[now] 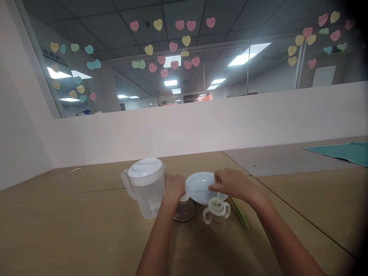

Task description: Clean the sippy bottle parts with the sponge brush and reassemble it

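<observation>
My left hand (174, 188) is closed over the top of a small clear round bottle (184, 211) standing on the wooden table. My right hand (233, 183) pinches a thin pale straw (217, 198) that goes down into a clear two-handled baby cup (216, 215) just right of the bottle. A white plate (198, 184) lies directly behind both hands. A clear plastic pitcher with a white lid (146, 187) stands to the left of my left hand, close to it.
A green flat strip (240, 213) lies on the table right of the cup. A teal cloth (342, 150) lies at the far right. A small pale stick (76, 169) rests far left near the white wall (201, 122). Glass with paper hearts rises above the wall.
</observation>
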`<state>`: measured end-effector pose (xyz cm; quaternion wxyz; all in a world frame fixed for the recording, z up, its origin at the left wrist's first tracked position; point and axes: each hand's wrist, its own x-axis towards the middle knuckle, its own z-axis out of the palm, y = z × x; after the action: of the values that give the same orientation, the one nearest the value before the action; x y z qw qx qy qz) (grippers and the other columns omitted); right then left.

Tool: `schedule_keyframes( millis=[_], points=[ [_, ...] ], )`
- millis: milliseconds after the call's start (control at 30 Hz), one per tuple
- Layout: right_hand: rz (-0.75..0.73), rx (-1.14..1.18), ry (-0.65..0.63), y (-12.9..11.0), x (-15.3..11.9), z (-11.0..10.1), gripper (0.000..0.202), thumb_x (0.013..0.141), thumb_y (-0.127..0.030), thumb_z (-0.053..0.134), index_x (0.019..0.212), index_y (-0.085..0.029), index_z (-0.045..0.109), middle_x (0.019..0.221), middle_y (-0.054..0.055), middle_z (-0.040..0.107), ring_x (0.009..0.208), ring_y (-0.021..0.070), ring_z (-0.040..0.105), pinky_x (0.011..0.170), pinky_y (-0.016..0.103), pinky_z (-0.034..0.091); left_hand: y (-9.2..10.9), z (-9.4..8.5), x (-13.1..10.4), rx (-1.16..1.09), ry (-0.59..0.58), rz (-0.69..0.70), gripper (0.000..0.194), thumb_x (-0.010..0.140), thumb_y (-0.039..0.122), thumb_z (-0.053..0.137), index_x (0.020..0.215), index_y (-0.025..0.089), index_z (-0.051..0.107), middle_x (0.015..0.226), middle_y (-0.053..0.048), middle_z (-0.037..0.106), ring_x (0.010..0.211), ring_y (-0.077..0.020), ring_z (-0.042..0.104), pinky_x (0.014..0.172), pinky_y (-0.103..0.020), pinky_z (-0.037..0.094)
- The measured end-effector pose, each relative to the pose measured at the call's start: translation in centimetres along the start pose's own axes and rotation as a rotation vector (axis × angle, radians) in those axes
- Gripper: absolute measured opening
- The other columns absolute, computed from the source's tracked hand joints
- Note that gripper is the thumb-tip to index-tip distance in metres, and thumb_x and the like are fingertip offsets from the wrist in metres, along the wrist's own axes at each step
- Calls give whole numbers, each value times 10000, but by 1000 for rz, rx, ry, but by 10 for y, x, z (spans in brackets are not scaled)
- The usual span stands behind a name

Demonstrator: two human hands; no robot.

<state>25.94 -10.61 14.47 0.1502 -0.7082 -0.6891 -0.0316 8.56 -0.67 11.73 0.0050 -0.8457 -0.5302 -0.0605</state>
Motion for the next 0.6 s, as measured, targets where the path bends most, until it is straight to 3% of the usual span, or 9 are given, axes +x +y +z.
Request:
schedule_keyframes(
  millis=[167, 267, 400, 500, 600],
  points=[
    [-9, -44, -77, 0, 10, 14, 242, 661, -415, 626, 696, -176, 624, 765, 92, 651, 682, 220, 601, 523, 270, 319, 11, -18, -16, -1, 71, 116, 203, 763, 154, 497, 869, 185, 668, 916, -87, 686, 849, -219, 627, 695, -285, 439],
    [-20, -26, -160, 2, 14, 23, 253, 605, -420, 670, 667, -179, 624, 727, 90, 647, 669, 226, 607, 526, 274, 337, 18, -24, -24, -83, 108, 254, 200, 832, 255, 445, 856, 197, 635, 880, -46, 677, 795, -175, 603, 652, -250, 406],
    [-79, 64, -208, 6, 19, 31, 371, 553, -418, 707, 850, -208, 630, 853, 70, 658, 758, 226, 612, 569, 269, 362, 25, -26, -27, -193, 174, 373, 262, 895, 310, 348, 870, 192, 581, 884, -32, 649, 781, -154, 568, 631, -238, 377],
    [-178, 289, -177, 11, 19, 30, 541, 562, -450, 703, 1037, -232, 564, 917, 48, 643, 792, 195, 598, 598, 252, 379, 27, -26, -27, -184, 240, 353, 282, 915, 324, 307, 908, 181, 550, 906, -44, 623, 794, -158, 555, 648, -248, 377],
    [-247, 479, -43, 10, 19, 28, 651, 610, -501, 670, 1153, -204, 469, 975, 59, 622, 840, 182, 576, 641, 246, 386, 33, -26, -28, -138, 305, 355, 285, 925, 331, 294, 929, 170, 529, 910, -52, 598, 798, -161, 550, 662, -261, 382]
  ],
)
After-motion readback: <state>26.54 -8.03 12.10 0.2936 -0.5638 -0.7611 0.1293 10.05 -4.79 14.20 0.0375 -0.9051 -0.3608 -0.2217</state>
